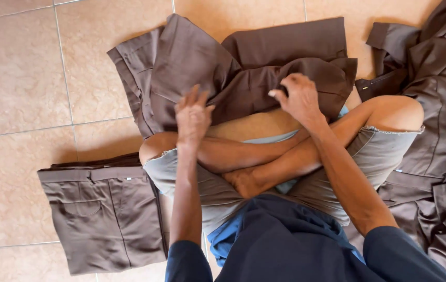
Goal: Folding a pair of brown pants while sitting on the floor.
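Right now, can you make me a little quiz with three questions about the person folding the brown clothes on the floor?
1. True or false: both hands, the left hand and the right hand, are on the brown cloth trousers spread on the floor.
2. Which lies by the person's left knee? A) a neatly folded brown trouser stack B) a red plastic bucket C) a pair of white shoes
3. Fill in: the loose heap of brown garments lies on the person's ____ side, on the beige floor tiles.

Key: 1 true; 2 A; 3 right.
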